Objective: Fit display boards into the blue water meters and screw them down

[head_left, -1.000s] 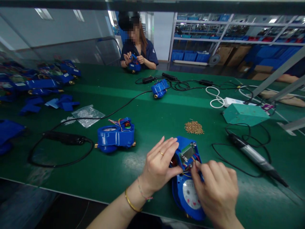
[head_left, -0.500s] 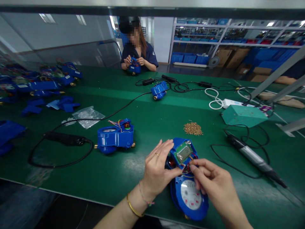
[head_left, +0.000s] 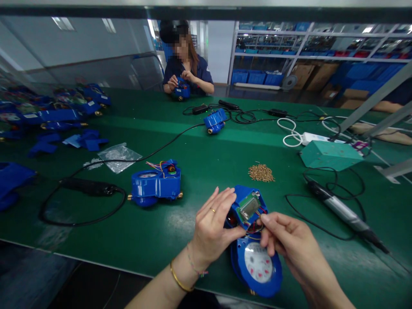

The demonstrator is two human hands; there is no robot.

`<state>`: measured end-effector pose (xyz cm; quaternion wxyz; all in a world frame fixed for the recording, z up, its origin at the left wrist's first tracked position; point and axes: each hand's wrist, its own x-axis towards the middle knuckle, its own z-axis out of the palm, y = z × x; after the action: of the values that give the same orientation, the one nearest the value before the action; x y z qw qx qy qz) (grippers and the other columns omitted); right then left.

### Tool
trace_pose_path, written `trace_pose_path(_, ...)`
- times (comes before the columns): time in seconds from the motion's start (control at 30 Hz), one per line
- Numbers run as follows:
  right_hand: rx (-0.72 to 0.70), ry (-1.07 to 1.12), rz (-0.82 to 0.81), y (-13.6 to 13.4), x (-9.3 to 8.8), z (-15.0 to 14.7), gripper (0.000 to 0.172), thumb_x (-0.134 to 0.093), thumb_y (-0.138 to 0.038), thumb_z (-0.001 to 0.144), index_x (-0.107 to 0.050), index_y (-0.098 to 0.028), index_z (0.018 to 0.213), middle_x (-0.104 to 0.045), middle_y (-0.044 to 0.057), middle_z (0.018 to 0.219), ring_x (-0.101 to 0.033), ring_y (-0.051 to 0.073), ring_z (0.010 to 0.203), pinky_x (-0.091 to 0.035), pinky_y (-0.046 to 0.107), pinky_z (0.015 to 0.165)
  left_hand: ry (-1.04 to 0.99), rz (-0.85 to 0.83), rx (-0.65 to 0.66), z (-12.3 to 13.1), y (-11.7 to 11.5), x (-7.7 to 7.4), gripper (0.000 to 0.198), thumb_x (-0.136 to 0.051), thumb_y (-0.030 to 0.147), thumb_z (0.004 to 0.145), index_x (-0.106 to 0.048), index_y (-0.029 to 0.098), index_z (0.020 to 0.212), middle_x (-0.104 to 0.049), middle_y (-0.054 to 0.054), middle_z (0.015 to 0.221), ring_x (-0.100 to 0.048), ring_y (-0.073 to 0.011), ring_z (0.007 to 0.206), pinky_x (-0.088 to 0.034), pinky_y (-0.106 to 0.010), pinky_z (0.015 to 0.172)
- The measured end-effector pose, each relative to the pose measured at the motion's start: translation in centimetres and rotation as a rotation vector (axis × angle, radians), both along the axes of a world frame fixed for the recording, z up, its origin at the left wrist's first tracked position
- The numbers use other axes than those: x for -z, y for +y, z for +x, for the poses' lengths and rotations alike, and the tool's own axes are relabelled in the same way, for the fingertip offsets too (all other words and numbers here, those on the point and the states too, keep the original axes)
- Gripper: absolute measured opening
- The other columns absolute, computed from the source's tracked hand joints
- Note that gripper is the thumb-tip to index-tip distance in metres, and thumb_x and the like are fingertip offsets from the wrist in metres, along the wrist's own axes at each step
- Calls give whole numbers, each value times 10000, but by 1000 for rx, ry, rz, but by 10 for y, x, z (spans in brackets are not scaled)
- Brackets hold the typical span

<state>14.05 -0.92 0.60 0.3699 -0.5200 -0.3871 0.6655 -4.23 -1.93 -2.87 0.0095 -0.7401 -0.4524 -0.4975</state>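
A blue water meter with a round white dial lies at the table's front edge. Over its far end, a blue housing with a green circuit board and grey display is tilted up. My left hand grips this housing from the left, thumb at its lower edge and fingers along its side. Thin coloured wires run between the housing and the meter. At the housing's right corner my right hand pinches some of these wires between thumb and forefinger; the fingertips partly hide them.
Another meter with exposed wires stands left. A pile of small brass screws lies beyond my hands. To the right are an electric screwdriver with its cord and a green box. A co-worker handles a meter across the table.
My right hand has shifted slightly right, its thumb and forefinger now at the housing's right corner. My left hand stays in place. The co-worker's hand has risen slightly above their meter.
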Motion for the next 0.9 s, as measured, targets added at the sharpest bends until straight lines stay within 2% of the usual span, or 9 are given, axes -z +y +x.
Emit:
trace_pose_path(0.13,4,10,0,-1,0,2,486,-883,-547,598,-664,-117,656,-633,49,503,-496,62,367,-317,150,407,4,-1,9,-1,1,1,542,-762,244,786,-546,100,1262,-707,-200,1213,-687,-281,1148,-527,-501,1071)
trace_pose_path(0.33,-11,48,14,-3,13,9,398,-858,-473,703,-661,-127,712,-636,30,540,-502,52,398,-316,136,418,9,11,26,-4,2,1,528,-739,251,819,-533,121,1288,-701,-194,1234,-675,-268,1171,-517,-516,1075)
trace_pose_path(0.6,-2,59,38,-6,19,13,368,-832,-466,748,-673,-134,731,-637,23,549,-505,47,398,-299,124,398,1,20,48,-4,3,2,534,-755,241,811,-532,113,1279,-708,-200,1216,-681,-266,1160,-495,-528,1092)
trace_pose_path(0.77,-17,4,117,-8,21,11,331,-809,-446,782,-690,-137,773,-669,36,585,-565,69,437,-411,151,467,-134,-97,55,-2,2,5,613,-820,228,732,-546,154,1275,-714,-155,1222,-696,-270,1131,-474,-544,1112)
trace_pose_path(0.9,-39,-63,164,-9,20,8,331,-781,-459,806,-695,-140,793,-682,45,599,-590,86,461,-405,147,437,-249,-236,22,1,-2,6,636,-857,244,684,-580,171,1251,-722,-112,1220,-694,-276,1138,-481,-515,1115)
